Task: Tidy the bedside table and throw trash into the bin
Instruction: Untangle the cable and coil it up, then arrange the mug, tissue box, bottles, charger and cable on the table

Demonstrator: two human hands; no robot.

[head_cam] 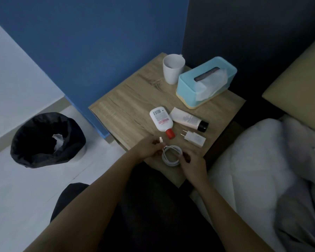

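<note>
The left hand (148, 148) pinches the white cable (172, 155) between its fingertips just below the plug end, which sticks up beside the thumb. The right hand (194, 165) curls its fingers round the coil's right side, though dim light and the knuckles hide how the tips meet it. The one cable is wound in a loose ring over the near edge of the bedside table (127, 106). Behind it lie one charger plug (195, 138), one white bottle (161, 120) with a red cap and one tube (185, 118) with a black cap, all flat and close together. Farther back stand one white cup (173, 70) and one blue tissue box (205, 82), side by side. On the floor to the left, well apart from the table, sits one black-lined bin (35, 151) with a crumpled tissue (58, 140) inside. A pillow (253, 160) lies to the right.
</note>
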